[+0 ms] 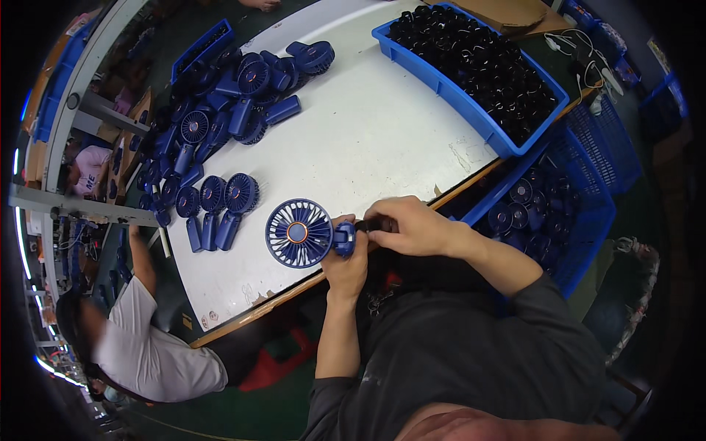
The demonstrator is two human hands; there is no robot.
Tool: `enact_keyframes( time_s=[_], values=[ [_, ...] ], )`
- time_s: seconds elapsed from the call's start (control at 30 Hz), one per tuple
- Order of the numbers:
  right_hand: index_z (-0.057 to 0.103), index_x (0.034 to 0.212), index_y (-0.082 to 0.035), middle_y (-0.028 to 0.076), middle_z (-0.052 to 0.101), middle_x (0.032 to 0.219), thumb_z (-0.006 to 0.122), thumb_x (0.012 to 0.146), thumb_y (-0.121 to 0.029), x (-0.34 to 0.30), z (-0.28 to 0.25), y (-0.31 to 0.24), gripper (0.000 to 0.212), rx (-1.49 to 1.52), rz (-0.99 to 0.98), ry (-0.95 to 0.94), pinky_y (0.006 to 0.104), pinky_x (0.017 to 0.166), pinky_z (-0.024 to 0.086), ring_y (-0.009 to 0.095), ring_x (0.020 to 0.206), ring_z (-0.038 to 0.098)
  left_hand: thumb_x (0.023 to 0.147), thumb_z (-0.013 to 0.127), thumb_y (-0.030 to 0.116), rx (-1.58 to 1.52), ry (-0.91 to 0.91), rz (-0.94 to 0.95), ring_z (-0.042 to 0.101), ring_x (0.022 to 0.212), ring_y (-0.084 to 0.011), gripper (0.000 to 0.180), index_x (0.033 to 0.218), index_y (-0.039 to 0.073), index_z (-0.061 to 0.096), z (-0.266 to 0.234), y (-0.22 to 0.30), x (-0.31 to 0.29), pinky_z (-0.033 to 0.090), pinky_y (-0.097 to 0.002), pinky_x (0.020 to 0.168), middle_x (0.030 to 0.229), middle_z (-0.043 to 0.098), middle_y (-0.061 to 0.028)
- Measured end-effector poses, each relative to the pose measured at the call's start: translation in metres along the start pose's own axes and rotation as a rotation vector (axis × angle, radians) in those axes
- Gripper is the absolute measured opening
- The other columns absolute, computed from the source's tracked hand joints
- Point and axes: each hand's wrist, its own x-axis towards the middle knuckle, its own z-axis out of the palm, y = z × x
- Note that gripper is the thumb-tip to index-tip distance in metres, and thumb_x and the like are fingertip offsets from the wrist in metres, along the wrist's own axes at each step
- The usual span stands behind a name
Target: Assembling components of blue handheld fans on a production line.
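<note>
Near the table's front edge, my left hand (pixel 346 273) is closed around the neck of a blue handheld fan (pixel 276 234). Its round grille faces up, and the handle end points toward my other hand. My right hand (pixel 413 225) pinches a small black part (pixel 362 226) right at that handle end; whether the part sits on the fan or only touches it is hidden by my fingers. Three more blue fans (pixel 241 194) lie side by side to the left of the one I hold.
A large heap of blue fans (pixel 195 126) covers the table's far left. At the back right stands a blue tray (pixel 441 87) full of small black parts. Below the table's right edge, a blue crate (pixel 599 220) holds more fans. A person in a white shirt (pixel 158 345) sits at the left.
</note>
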Motion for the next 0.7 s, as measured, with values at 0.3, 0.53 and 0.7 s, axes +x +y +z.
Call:
enact_keyframes(
  time_s=[0.3, 0.53, 0.7],
  values=[
    [0.067, 0.107, -0.004, 0.014, 0.065, 0.099, 0.068, 0.087, -0.015, 0.012, -0.004, -0.001, 0.023, 0.051, -0.392, 0.016, 0.0358, 0.08, 0.053, 0.03, 0.089, 0.066, 0.089, 0.07, 0.012, -0.627, -0.344, -0.606, 0.067, 0.077, -0.0189, 0.035, 0.117, -0.003, 0.055, -0.013, 0.025, -0.004, 0.056, -0.0241, 0.046, 0.094, 0.065, -0.0115],
    [0.067, 0.112, -0.004, 0.012, 0.063, 0.099, 0.07, 0.086, -0.013, 0.022, -0.002, -0.018, 0.028, -0.124, -0.616, 0.014, 0.0371, 0.081, 0.053, 0.029, 0.092, 0.063, 0.091, 0.071, 0.023, -0.794, -0.38, -0.509, 0.066, 0.083, -0.0202, 0.04, 0.116, -0.004, 0.056, -0.023, 0.026, -0.009, 0.057, -0.0253, 0.047, 0.099, 0.064, -0.0143],
    [0.066, 0.112, -0.004, 0.012, 0.062, 0.098, 0.069, 0.086, -0.015, 0.022, 0.005, -0.017, 0.028, -0.141, -0.592, 0.06, 0.038, 0.082, 0.052, 0.029, 0.092, 0.062, 0.091, 0.062, 0.056, -0.739, -0.497, -0.462, 0.067, 0.079, -0.023, 0.067, 0.124, 0.0, 0.051, -0.026, 0.013, -0.017, 0.055, -0.0276, 0.043, 0.102, 0.063, -0.0142]
  ],
)
